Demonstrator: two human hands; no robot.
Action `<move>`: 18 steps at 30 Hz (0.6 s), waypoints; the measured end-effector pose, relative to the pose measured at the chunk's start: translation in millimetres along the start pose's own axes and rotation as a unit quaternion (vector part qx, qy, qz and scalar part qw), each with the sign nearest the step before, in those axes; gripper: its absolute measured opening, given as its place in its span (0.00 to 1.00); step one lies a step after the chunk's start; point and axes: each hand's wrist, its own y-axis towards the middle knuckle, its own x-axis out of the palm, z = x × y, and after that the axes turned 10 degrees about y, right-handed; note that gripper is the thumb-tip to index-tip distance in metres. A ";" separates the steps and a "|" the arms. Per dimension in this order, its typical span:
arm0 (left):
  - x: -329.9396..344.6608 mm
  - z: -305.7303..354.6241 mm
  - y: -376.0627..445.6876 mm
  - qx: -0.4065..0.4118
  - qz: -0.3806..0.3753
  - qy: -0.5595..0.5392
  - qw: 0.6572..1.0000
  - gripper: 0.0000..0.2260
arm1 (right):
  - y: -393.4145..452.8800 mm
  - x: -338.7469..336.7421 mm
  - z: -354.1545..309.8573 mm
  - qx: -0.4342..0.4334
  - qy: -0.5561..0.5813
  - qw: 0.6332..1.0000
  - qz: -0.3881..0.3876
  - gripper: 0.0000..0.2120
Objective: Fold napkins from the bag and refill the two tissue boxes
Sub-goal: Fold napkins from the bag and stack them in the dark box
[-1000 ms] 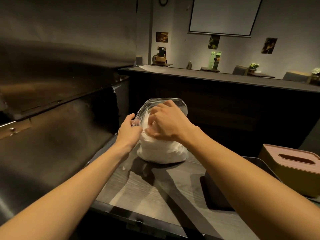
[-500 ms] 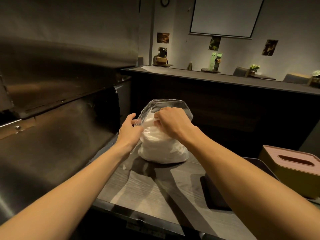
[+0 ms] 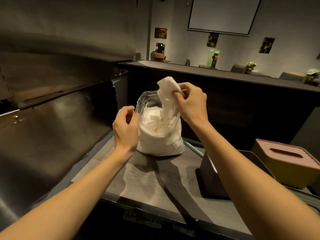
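A clear plastic bag [image 3: 159,135] full of white napkins stands on the dark wooden counter [image 3: 147,184]. My right hand [image 3: 192,103] pinches a white napkin [image 3: 167,91] lifted above the bag's mouth, its lower end still trailing inside. My left hand [image 3: 125,127] holds the bag's left rim between thumb and fingers. A yellow tissue box with a pink slotted lid [image 3: 287,161] sits at the right. A dark open box [image 3: 213,181] stands just left of it, partly behind my right forearm.
A stainless steel surface [image 3: 52,135] slopes along the left side. A raised dark bar counter [image 3: 216,73] runs behind the bag. The wooden counter's front edge [image 3: 155,208] is close to me.
My right hand rose out of the bag's mouth, pulling a napkin up with it. My left hand shifted slightly along the bag's left rim.
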 end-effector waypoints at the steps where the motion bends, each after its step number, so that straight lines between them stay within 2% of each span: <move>1: 0.7 0.3 -6.0 -0.011 -0.028 -0.033 0.999 0.05 | -2.8 -5.1 -1.3 0.032 0.046 0.998 0.004 0.11; 3: 2.0 3.0 -19.6 -0.063 -0.098 -0.114 0.987 0.08 | -13.0 -16.0 -2.0 0.109 0.169 0.979 -0.026 0.11; 5: 1.7 7.0 -34.9 -0.140 -0.177 -0.169 0.959 0.14 | -29.1 -24.6 -0.9 0.189 0.307 0.929 -0.086 0.11; 7: 0.5 5.5 -52.3 -0.203 -0.235 -0.170 0.935 0.20 | -45.9 -28.3 4.3 0.244 0.370 0.887 -0.131 0.13; 9: -0.6 1.9 -66.4 -0.265 -0.245 -0.191 0.913 0.28 | -61.3 -28.3 13.3 0.276 0.378 0.870 -0.156 0.14; 11: -1.8 -0.9 -76.0 -0.307 -0.236 -0.254 0.886 0.31 | -76.2 -29.5 21.9 0.297 0.384 0.859 -0.164 0.15; 13: -7.5 -3.1 -80.9 -0.362 -0.265 -0.320 0.835 0.32 | -90.5 -31.6 28.6 0.312 0.380 0.851 -0.184 0.15; 15: -17.5 -9.3 -82.3 -0.400 -0.329 -0.355 0.778 0.35 | -104.4 -32.1 35.0 0.324 0.360 0.849 -0.210 0.14; 17: -26.0 -18.1 -82.1 -0.410 -0.385 -0.371 0.739 0.30 | -115.7 -30.1 44.0 0.325 0.322 0.861 -0.224 0.15; 18: -26.6 -22.9 -81.1 -0.405 -0.400 -0.364 0.738 0.26 | -120.5 -29.1 47.7 0.322 0.304 0.868 -0.223 0.15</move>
